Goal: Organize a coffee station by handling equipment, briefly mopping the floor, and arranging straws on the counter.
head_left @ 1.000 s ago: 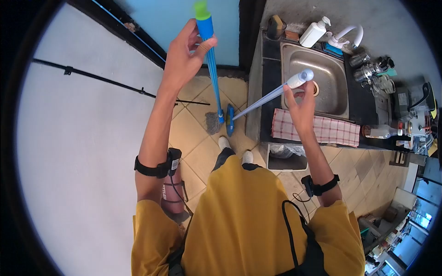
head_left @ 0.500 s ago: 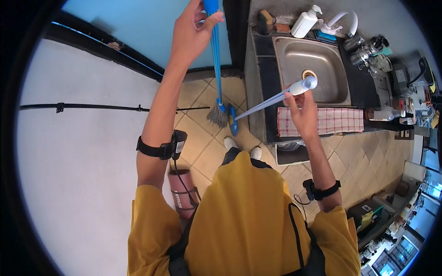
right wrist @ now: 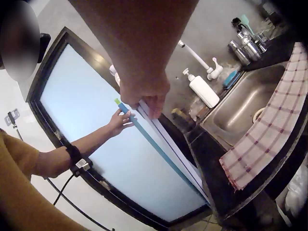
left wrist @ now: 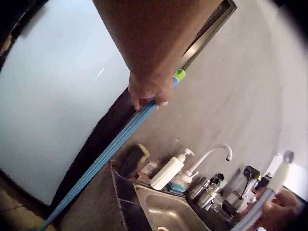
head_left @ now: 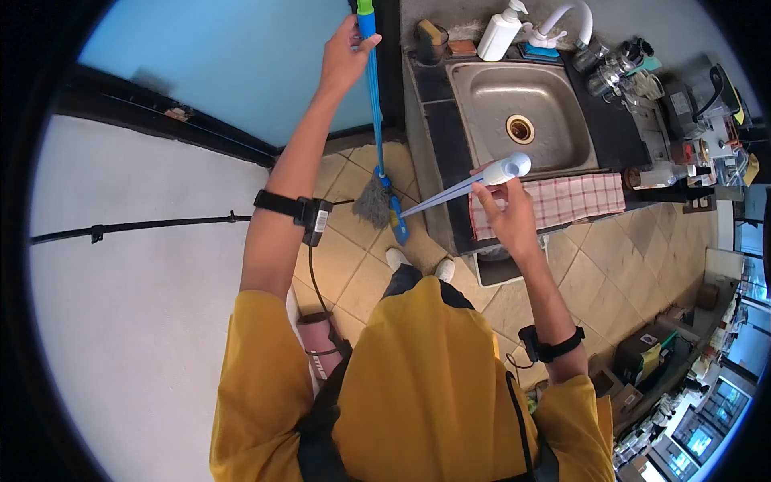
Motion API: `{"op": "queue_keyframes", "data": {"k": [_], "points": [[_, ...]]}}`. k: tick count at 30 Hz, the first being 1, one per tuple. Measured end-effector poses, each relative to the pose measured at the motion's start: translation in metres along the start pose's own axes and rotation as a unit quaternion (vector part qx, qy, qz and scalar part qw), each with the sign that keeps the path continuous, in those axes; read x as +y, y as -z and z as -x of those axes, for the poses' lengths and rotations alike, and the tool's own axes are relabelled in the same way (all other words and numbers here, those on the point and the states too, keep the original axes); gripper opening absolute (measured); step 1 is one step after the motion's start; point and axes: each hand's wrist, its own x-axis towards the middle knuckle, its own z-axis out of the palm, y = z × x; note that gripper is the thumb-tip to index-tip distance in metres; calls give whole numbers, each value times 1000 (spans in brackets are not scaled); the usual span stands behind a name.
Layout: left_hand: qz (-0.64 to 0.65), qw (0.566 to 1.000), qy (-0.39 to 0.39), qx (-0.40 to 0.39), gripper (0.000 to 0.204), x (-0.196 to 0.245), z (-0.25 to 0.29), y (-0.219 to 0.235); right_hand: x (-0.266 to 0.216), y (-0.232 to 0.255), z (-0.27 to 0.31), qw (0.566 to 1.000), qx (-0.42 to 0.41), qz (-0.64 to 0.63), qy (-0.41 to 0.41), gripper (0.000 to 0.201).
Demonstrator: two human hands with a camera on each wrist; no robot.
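My left hand (head_left: pixel 347 60) grips a string mop by the upper end of its blue handle (head_left: pixel 373 104), just below a bright green tip. Grey strands of the mop head (head_left: pixel 371 205) lie on the floor tiles. In my right hand (head_left: pixel 514 215) is the white top end of a second, pale blue pole (head_left: pixel 446 194). That pole slants down to a long blue head (head_left: pixel 399 225) on the floor beside the mop head. The right wrist view shows the fingers (right wrist: pixel 155 106) curled round this pole, with the mop handle running close alongside.
A steel sink (head_left: pixel 458 80) is set in the dark counter at right, with a soap pump bottle (head_left: pixel 501 34) behind it. A checked cloth (head_left: pixel 574 201) lies along the counter's front edge. At left are a white wall (head_left: pixel 144 321), a black rod (head_left: pixel 161 225) and a rolled mat (head_left: pixel 320 341).
The head view has shifted, so the sink and counter sit farther left in it. Both hands keep their grips, and the right hand now appears lower, over the cloth.
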Motion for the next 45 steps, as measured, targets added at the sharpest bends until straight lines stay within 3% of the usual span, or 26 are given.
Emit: {"op": "queue_keyframes", "data": {"k": [3, 5, 7, 11, 14, 17, 18, 21, 25, 29, 31, 33, 36, 40, 45], "points": [[-40, 999, 21, -31, 35, -34, -12, -18, 1, 0, 2, 998, -24, -14, -58, 28], [-10, 1000, 13, -11, 33, -54, -18, -34, 9, -3, 2, 999, -1, 27, 35, 27], [22, 1000, 7, 6, 31, -55, -30, -43, 3, -2, 2, 999, 5, 37, 38, 27], [-19, 999, 29, -33, 27, -62, -58, -63, -11, 1, 4, 999, -10, 34, -37, 26], [-74, 996, 39, 6, 29, -80, -75, -82, -8, -5, 6, 996, -13, 26, -83, 26], [-65, 994, 81, 22, 28, -96, -89, -93, -3, -14, 6, 999, 39, 24, -26, 20], [-120, 986, 115, 8, 26, -100, -91, -95, -3, -15, 6, 998, 29, 14, -56, 21], [-62, 994, 90, 1, 30, -119, -90, -98, -1, -20, 6, 998, 53, 31, -27, 24], [-58, 994, 96, 13, 29, -114, -85, -100, -5, -25, 6, 996, 61, -2, -71, 29], [-91, 994, 56, 32, 30, -106, -75, -91, -7, -28, 2, 995, 90, 38, -26, 35], [-109, 992, 43, 36, 32, -91, -73, -80, -7, -27, 2, 993, 69, 34, -84, 36], [-69, 996, -11, -53, 39, -85, -68, -72, -9, -27, 0, 992, 60, 16, -112, 39], [-113, 989, -36, -85, 43, -87, -68, -79, -16, -28, -2, 988, 54, 3, -143, 43], [-94, 994, 13, -46, 46, -106, -75, -88, -17, -31, -2, 987, 63, 3, -147, 44], [-90, 991, 27, -93, 43, -94, -68, -83, -7, -33, 2, 989, 88, 11, -118, 37]]}}
